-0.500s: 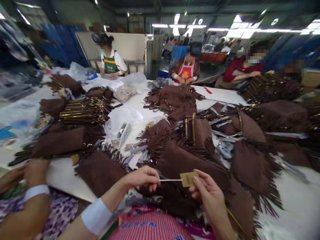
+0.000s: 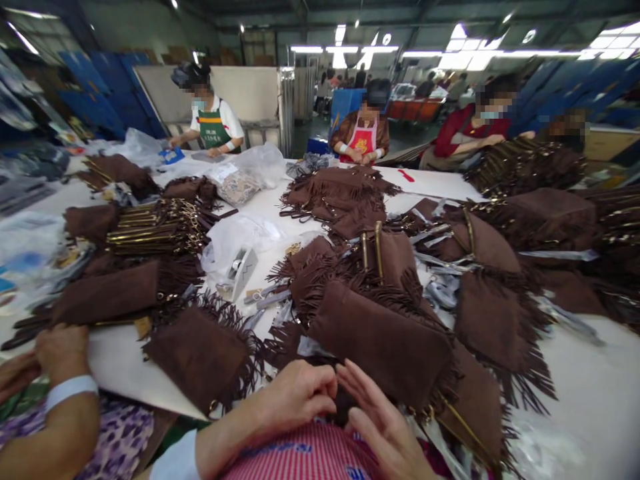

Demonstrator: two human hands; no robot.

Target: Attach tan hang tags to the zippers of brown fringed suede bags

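My left hand [image 2: 300, 395] is low in front of my body with its fingers curled in a pinch; what they hold, if anything, is hidden. Close beside it, my right hand [image 2: 383, 427] has its fingers stretched out and no object shows in it. Both hands are above the pink striped apron [image 2: 295, 457]. Just beyond them lies a dark brown fringed pouch [image 2: 380, 340] on top of other pouches. A second brown pouch [image 2: 197, 353] lies flat to the left, its fringe facing right.
A white tape dispenser [image 2: 243, 272] stands mid-table near a clear plastic bag [image 2: 245, 233]. More fringed pouches [image 2: 340, 190] are heaped farther back. At left, a co-worker's hand [image 2: 63, 350] rests at the table edge. Several people work across the table.
The tan tag and white string stretched between my hands are out of sight. My hands have moved closer together and lower, and my right fingers have straightened.
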